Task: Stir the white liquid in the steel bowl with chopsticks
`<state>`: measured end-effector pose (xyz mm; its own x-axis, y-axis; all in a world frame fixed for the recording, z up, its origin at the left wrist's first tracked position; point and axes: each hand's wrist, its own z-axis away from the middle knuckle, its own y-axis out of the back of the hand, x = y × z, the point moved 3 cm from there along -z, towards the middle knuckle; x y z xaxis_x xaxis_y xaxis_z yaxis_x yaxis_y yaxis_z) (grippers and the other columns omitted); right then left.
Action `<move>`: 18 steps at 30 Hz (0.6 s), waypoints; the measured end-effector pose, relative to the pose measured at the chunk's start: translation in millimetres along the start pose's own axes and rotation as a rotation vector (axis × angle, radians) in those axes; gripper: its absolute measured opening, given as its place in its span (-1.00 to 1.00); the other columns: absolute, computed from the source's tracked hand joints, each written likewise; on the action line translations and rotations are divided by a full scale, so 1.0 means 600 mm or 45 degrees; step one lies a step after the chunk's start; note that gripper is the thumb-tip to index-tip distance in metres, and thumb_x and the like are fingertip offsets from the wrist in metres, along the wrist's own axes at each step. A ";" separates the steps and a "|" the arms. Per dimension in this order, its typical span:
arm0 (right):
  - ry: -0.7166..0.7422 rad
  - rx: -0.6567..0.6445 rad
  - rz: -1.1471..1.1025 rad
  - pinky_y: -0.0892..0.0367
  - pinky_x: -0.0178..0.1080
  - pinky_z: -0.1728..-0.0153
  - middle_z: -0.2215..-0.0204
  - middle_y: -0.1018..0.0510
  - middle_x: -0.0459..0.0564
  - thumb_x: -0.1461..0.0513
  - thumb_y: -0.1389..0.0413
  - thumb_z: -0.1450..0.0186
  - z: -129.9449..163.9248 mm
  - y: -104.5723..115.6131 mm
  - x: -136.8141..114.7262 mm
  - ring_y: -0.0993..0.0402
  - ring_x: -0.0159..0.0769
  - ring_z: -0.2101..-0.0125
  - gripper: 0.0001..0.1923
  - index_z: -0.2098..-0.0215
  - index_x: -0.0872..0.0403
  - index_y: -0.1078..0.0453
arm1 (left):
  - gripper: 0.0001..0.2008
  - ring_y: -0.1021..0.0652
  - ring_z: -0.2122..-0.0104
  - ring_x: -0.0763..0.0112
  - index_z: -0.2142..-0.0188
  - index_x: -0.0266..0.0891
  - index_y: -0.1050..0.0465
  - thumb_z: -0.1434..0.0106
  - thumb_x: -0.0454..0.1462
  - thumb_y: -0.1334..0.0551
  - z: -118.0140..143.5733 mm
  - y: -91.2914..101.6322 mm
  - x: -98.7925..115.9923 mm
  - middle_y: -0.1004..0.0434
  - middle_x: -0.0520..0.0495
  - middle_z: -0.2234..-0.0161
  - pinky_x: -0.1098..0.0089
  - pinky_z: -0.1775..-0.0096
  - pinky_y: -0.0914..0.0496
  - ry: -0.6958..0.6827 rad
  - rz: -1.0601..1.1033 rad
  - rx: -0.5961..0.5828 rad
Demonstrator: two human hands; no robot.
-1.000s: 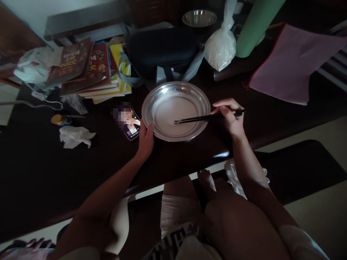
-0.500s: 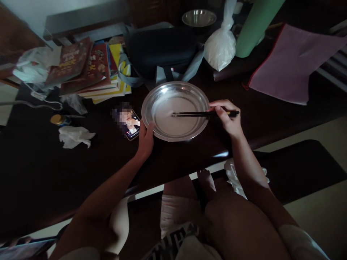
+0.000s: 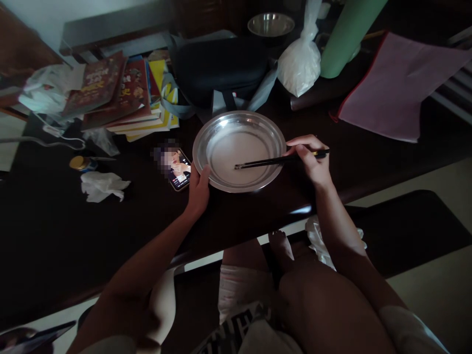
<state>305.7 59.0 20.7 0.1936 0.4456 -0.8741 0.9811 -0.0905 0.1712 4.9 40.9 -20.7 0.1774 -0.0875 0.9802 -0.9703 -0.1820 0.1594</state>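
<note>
Table: dark, taking up most of the view, bearing everything listed below.
Pink cloth: lying flat at the far right, well apart from the hands.
Black bag: sitting at the far side, just behind the plate.
Book stack: leaning at the far left.
Steel plate: resting flat near the table's near edge, at centre, holding a thin whitish film of liquid. Judged light, rigid and slick-rimmed, apt to skate on the table when pushed; best taken at the raised rim, thumb over and fingers under, and kept level for the liquid.
White bag: knotted plastic, standing far of the plate, looking soft and powder-filled.
Left hand: pressing against the plate's near-left rim, fingers together and curled to it, thumb lying along the edge, steadying rather than lifting.
Right hand: hovering just right of the plate, fingers closed in a pinch around the chopsticks at their far ends.
Chopsticks: a dark pair lying close together, reaching left over the rim, tips dipping into the liquid near the plate's middle. Judged light, stiff, thin and smooth, so liable to twist; best gripped toward the thick ends, as they are being held.
Phone: lying lit, just left of the plate, beside the left hand.
Crumpled tissue: lying further left.
</note>
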 end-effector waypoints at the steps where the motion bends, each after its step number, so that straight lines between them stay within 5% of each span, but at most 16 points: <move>1: 0.004 -0.034 0.001 -0.52 -0.24 0.30 0.40 -0.61 -0.13 0.03 -0.11 -0.32 0.000 -0.002 0.001 -0.62 -0.34 0.38 -0.77 0.21 -0.07 -0.53 | -0.51 -0.43 -0.09 0.18 0.01 -0.06 -0.42 -0.22 0.14 -0.17 0.000 0.000 0.000 -0.48 -0.09 0.02 0.08 -0.24 -0.23 0.003 0.005 0.004; 18: 0.038 0.059 0.031 -0.51 -0.21 0.31 0.41 -0.59 -0.12 0.02 -0.08 -0.33 0.000 0.002 0.001 -0.61 -0.33 0.39 -0.76 0.21 -0.07 -0.52 | -0.54 -0.42 -0.12 0.18 -0.05 -0.07 -0.40 -0.28 0.09 -0.13 0.001 -0.001 0.003 -0.46 -0.10 -0.03 0.10 -0.24 -0.23 -0.039 -0.039 -0.014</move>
<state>306.9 59.2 20.6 0.2184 0.4689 -0.8558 0.9749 -0.1426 0.1707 6.1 40.2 -18.9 0.2121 -0.1119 0.9708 -0.9660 -0.1746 0.1909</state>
